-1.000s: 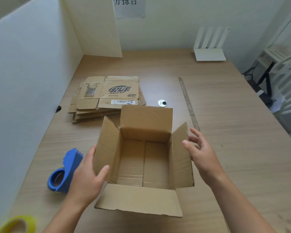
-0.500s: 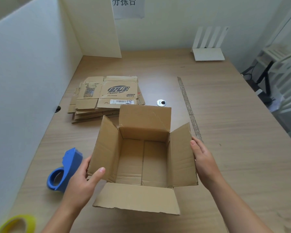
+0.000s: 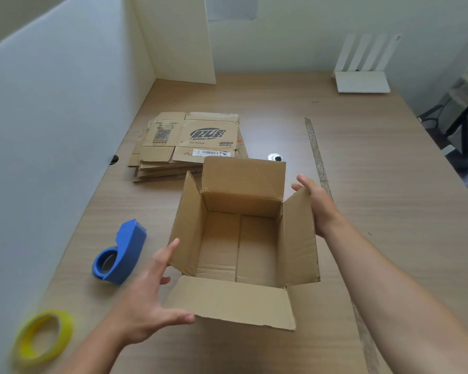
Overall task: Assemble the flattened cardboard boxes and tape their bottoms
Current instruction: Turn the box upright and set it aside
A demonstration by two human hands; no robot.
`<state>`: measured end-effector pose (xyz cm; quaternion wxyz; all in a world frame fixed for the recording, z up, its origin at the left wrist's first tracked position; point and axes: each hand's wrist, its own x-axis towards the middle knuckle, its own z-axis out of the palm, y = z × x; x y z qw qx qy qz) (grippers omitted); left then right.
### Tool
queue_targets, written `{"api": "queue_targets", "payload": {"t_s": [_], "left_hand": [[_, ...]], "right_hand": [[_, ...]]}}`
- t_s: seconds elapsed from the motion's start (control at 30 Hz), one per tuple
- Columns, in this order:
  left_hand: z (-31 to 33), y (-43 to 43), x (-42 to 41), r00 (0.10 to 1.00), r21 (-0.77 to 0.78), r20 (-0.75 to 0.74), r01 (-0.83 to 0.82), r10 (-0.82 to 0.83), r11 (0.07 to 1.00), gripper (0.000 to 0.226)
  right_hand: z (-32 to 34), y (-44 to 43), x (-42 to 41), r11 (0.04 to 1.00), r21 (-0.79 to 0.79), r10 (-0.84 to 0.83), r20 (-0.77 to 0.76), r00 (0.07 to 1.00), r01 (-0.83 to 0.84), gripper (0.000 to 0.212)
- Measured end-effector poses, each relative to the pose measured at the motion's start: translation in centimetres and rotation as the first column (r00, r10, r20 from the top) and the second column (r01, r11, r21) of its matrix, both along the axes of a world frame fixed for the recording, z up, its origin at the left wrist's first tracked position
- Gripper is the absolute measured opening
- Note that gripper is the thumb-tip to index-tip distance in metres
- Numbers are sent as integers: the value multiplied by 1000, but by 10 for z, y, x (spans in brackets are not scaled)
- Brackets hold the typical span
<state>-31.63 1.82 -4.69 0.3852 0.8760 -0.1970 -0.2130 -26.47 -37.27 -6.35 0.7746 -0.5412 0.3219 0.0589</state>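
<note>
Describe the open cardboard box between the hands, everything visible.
The open brown corrugated cardboard box stands upright on the wooden table, its four top flaps splayed. Inside it is empty; the bottom flaps meet at a centre seam. The left hand is at its near-left corner, the right hand against the right flap.

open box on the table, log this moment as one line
box: upright, top flaps open | left hand: open, by left flap | right hand: open, outside right flap | tape dispenser: left of box
</note>
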Motion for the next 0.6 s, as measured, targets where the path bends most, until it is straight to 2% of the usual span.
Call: {"api": "queue_targets", "payload": {"t_s": [0.1,0.2,0.33,0.37,0.47,0.53,0.6], "left_hand": [[0,-3,-3,999,53,7,54,-54,997,134],[-1,-7,-1,996,110,82,15,-24,994,121],[-2,-11,8,967,-60,180,-171,179,983,93],[-3,-13,10,954,-82,195,-214,226,973,87],[-7,-19,14,922,-102,209,-310,325,945,81],[-12,-23,15,924,-124,149,-337,353,933,92],[-17,-26,16,929,-140,105,-338,354,930,97]], "right_hand": [[0,-5,13,998,50,46,8,999,-46,57],[0,-6,23,986,96,136,9,991,-137,58],[-2,-3,32,993,61,94,86,992,-100,31],[-1,-1,32,993,62,93,92,991,-99,30],[1,5,34,990,66,112,120,986,-121,38],[0,12,36,990,42,125,149,981,-132,53],[-2,20,33,997,19,66,122,990,-69,55]]}}
